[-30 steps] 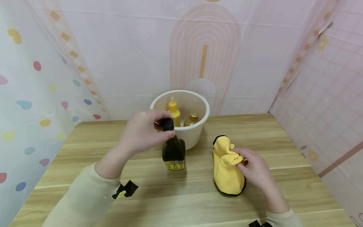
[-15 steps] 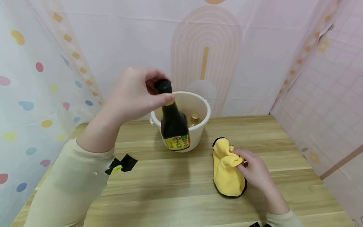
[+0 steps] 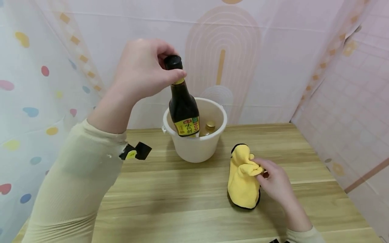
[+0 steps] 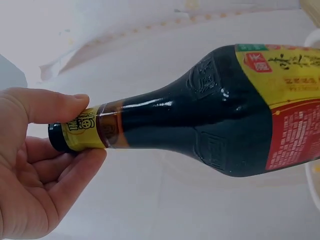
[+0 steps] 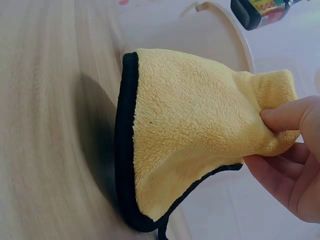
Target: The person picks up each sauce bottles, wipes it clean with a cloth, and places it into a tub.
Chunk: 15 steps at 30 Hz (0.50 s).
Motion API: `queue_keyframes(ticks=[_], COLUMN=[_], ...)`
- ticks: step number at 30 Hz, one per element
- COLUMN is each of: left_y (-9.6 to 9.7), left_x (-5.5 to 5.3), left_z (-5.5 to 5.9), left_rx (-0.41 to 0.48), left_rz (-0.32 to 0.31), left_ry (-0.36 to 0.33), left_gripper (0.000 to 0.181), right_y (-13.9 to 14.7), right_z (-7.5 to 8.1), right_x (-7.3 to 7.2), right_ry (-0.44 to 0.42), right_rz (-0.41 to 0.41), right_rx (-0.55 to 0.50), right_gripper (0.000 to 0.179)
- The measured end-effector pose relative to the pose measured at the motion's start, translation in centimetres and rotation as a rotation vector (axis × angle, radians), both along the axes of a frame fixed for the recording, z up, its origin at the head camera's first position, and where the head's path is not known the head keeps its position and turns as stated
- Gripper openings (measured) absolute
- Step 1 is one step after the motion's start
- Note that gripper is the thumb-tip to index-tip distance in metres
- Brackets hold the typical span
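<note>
My left hand point(image 3: 144, 69) pinches a dark soy sauce bottle point(image 3: 183, 107) by its capped neck, thumb on one side and fingers on the other. The bottle hangs slightly tilted, its yellow-labelled base over the near rim of the white bucket point(image 3: 197, 148). In the left wrist view the bottle point(image 4: 200, 110) shows a black cap and a yellow and red label. At the right, my right hand point(image 3: 276, 180) grips a bunched yellow cloth point(image 3: 243, 185) with black edging. The right wrist view shows the cloth point(image 5: 185, 115) hanging from the thumb and fingers, just above the tabletop.
Inside the bucket stands a gold-capped bottle point(image 3: 209, 126); what else is in there is mostly hidden behind the soy sauce bottle. The wooden table point(image 3: 182, 202) ends at a patterned curtain point(image 3: 273, 67) behind and at both sides.
My left hand has lifted the soy sauce bottle from low in front of the bucket to its rim. The yellow bottle in the bucket is now largely covered. My right hand has barely moved.
</note>
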State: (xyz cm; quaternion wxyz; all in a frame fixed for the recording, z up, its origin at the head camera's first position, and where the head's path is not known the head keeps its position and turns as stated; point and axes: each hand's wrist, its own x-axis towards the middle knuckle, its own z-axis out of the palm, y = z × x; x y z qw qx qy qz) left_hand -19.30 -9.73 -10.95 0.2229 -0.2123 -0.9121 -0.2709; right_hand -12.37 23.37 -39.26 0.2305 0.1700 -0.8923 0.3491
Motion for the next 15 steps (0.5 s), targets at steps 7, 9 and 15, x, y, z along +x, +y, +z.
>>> queue_keyframes(ticks=[7,9,15], left_y=[0.3,0.3,0.1], left_x=[-2.1,-2.7,-4.1], left_z=[-1.6,-2.1,-3.7], left_rx=[-0.007,-0.033,-0.093], left_rz=[0.051,0.058,0.032], left_ry=[-0.026,-0.042,-0.126], left_gripper=[0.027,0.027,0.021], right_y=[-0.2,-0.3,-0.3], right_z=[-0.1,-0.2,-0.5], right_x=[0.0,-0.1,-0.3], right_ry=[0.009,0.016,0.005], right_rz=[0.010,0.020,0.027], right_rx=[0.009,0.012,0.021], right_gripper=[0.043,0.043,0.041])
